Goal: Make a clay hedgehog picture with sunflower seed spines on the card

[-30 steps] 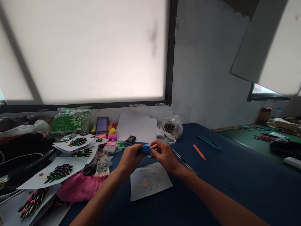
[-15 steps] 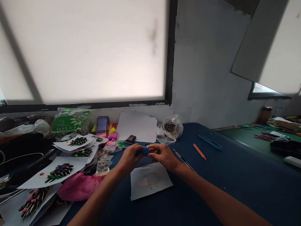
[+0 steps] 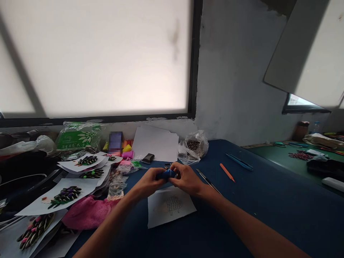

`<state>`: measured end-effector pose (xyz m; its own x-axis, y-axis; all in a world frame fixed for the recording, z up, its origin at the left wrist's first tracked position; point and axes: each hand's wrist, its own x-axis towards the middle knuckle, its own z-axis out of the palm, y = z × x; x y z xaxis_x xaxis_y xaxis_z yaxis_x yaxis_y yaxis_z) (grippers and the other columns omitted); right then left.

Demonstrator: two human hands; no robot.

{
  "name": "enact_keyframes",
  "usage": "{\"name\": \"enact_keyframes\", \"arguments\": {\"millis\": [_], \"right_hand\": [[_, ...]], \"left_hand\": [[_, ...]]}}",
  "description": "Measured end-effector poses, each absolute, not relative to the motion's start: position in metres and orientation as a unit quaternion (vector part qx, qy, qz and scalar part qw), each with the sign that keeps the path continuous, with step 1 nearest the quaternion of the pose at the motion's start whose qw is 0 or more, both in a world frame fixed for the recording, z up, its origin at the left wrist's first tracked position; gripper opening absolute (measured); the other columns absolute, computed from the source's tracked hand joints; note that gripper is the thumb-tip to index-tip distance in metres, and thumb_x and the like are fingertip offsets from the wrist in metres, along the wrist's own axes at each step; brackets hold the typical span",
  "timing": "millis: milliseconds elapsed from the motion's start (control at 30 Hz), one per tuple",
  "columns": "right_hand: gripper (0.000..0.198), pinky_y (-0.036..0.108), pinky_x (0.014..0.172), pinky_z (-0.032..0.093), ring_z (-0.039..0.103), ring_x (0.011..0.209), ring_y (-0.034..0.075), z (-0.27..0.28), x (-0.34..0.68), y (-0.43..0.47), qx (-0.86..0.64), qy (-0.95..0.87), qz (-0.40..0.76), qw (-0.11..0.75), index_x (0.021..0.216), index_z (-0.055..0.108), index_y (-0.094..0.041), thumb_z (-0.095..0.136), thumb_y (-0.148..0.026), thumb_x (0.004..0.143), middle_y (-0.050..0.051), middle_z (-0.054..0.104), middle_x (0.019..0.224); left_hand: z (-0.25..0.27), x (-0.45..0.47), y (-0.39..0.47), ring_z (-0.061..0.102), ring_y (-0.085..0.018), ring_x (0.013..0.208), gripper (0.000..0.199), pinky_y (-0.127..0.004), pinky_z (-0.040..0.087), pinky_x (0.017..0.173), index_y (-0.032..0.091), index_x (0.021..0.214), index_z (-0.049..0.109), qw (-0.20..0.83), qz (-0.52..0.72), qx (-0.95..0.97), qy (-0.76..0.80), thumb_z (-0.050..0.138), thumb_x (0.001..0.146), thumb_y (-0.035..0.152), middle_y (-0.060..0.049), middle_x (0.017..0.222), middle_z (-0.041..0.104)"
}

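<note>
while two hands (image 3: 148, 182) (image 3: 186, 179) hold one blue item (image 3: 165, 174), one drawing (image 3: 174, 206) lies below.

Our right hand (image 3: 186, 178) has bent its index finger more sharply than half a second ago, its thumb now lower against the blue packet (image 3: 165, 174). More of the packet shows between our hands, and our left hand (image 3: 147, 183) has dipped slightly.

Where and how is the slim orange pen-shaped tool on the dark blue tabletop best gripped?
Probably mid-shaft, from above, pinching across its narrow width: the tool lies flat and uncovered on the tabletop, its tapered tip at the near end.
</note>
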<state>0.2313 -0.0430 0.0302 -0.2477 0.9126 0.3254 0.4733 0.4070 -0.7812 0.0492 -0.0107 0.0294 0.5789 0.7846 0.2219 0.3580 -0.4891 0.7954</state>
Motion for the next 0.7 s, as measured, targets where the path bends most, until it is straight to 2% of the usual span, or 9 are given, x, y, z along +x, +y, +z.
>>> {"name": "enact_keyframes", "arguments": {"millis": [67,133,200,300,367,467,567,700], "right_hand": [[0.010,0.020,0.052,0.036,0.048,0.054,0.009,0.030,0.231,-0.043,-0.469,-0.740,0.255,0.410,0.084,0.058,-0.019,0.064,-0.016,0.076,-0.005,0.054,0.066],[0.010,0.020,0.052,0.036,0.046,0.053,0.008,0.030,0.230,-0.042,-0.465,-0.740,0.243,0.420,0.085,0.058,-0.020,0.064,-0.017,0.077,-0.005,0.055,0.069],[0.009,0.021,0.054,0.038,0.049,0.054,0.009,0.029,0.229,-0.043,-0.459,-0.740,0.237,0.430,0.087,0.058,-0.020,0.062,-0.018,0.079,-0.005,0.057,0.069],[0.008,0.023,0.060,0.043,0.056,0.063,0.012,0.029,0.226,-0.044,-0.460,-0.734,0.219,0.448,0.090,0.059,-0.021,0.062,-0.021,0.082,-0.003,0.060,0.072],[0.010,0.025,0.064,0.044,0.057,0.072,0.014,0.030,0.225,-0.044,-0.467,-0.729,0.200,0.458,0.087,0.061,-0.020,0.067,-0.022,0.079,0.000,0.061,0.082],[0.015,0.025,0.065,0.044,0.054,0.071,0.013,0.031,0.224,-0.045,-0.472,-0.730,0.196,0.453,0.088,0.064,-0.019,0.071,-0.021,0.075,0.002,0.060,0.089],[0.019,0.024,0.061,0.043,0.054,0.064,0.012,0.030,0.225,-0.045,-0.469,-0.739,0.230,0.426,0.093,0.065,-0.020,0.071,-0.025,0.076,-0.001,0.060,0.076],[0.023,0.024,0.058,0.043,0.056,0.061,0.013,0.030,0.227,-0.045,-0.463,-0.739,0.278,0.403,0.095,0.060,-0.019,0.072,-0.027,0.076,-0.003,0.059,0.066]], "left_hand": [[0.034,0.046,-0.012,0.058,-0.017,0.071,0.036,-0.024,0.044,0.060,0.014,0.100,0.069,0.416,0.293,0.788,0.346,0.059,0.081,0.043,-0.005,0.082,0.066],[0.037,0.043,-0.013,0.061,-0.019,0.081,0.049,-0.026,0.048,0.067,0.013,0.107,0.067,0.492,0.307,0.735,0.352,0.058,0.082,0.055,-0.008,0.094,0.067],[0.038,0.042,-0.014,0.063,-0.021,0.084,0.057,-0.029,0.050,0.071,0.013,0.106,0.067,0.571,0.292,0.687,0.341,0.060,0.080,0.062,-0.010,0.097,0.067],[0.038,0.043,-0.016,0.066,-0.021,0.085,0.056,-0.033,0.052,0.077,0.014,0.102,0.068,0.640,0.263,0.655,0.303,0.064,0.076,0.063,-0.011,0.098,0.068],[0.036,0.045,-0.016,0.065,-0.019,0.078,0.052,-0.031,0.051,0.074,0.014,0.096,0.069,0.631,0.283,0.657,0.300,0.068,0.074,0.062,-0.008,0.092,0.069],[0.033,0.047,-0.012,0.054,-0.011,0.057,0.046,-0.025,0.044,0.057,0.014,0.082,0.067,0.588,0.327,0.668,0.318,0.071,0.072,0.059,0.000,0.070,0.062],[0.029,0.048,-0.008,0.043,-0.008,0.047,0.046,-0.023,0.035,0.049,0.014,0.076,0.063,0.569,0.349,0.666,0.334,0.070,0.072,0.059,0.005,0.055,0.052],[0.028,0.049,-0.009,0.048,-0.010,0.050,0.048,-0.023,0.039,0.051,0.013,0.077,0.062,0.567,0.350,0.662,0.343,0.073,0.068,0.059,0.004,0.058,0.055]]}}
